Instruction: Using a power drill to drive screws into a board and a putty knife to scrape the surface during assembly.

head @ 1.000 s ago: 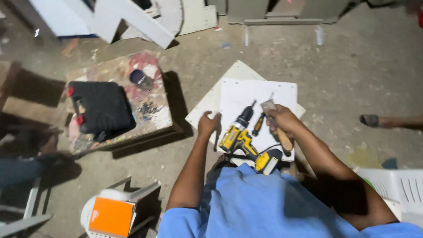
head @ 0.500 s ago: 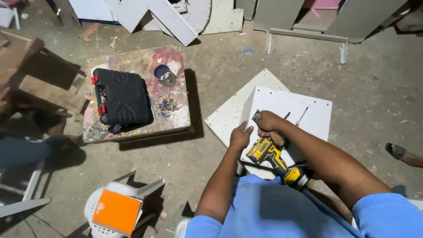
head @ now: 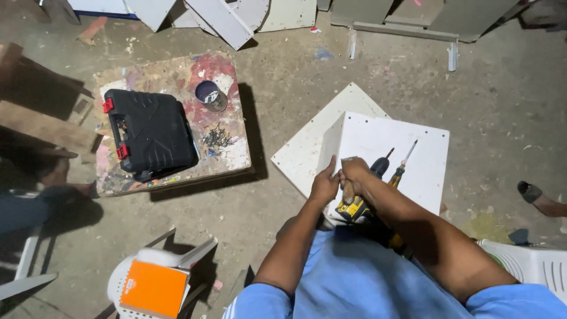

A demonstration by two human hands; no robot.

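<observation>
Over on the left there's a black tool case with red latches, shut, so no idea what's inside; it sits on a paint-stained board next to a small dark can and a loose pile of screws; near left, an orange-topped white chair. The right hand is curled tight round the yellow drill, bit pointing at the far side of the white panel; the left hand grips the panel's left edge, fingers wrapped round it; a screwdriver lies on the panel just right of the drill.
</observation>
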